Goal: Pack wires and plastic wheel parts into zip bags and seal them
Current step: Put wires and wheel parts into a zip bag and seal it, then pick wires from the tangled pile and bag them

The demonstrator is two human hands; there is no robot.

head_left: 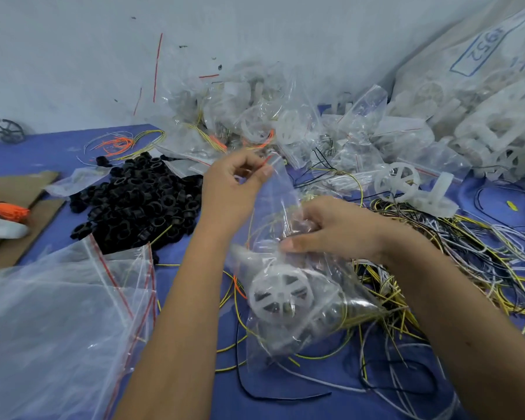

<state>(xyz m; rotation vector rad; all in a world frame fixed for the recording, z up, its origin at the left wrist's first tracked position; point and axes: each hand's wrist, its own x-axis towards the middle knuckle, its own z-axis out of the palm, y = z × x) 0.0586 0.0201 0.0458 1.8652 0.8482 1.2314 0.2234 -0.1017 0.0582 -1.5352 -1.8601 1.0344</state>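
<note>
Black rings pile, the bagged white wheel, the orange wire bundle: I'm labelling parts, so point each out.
black rings pile (140,201), head view, middle of heap.
white wheel (281,294), head view, hub.
orange wire bundle (5,209), head view, tied middle.

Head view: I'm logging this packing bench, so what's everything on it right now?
zip bag: one, clear, centre, held, white wheel inside
black rings: a heap, left of centre
loose wires: tangle, yellow, black, white, right
packed bags: pile, clear, at the back
empty bags: stack, clear with red strips, lower left
orange wires: one bundle, left edge
left hand: pinches bag top
right hand: grips bag middle
</note>
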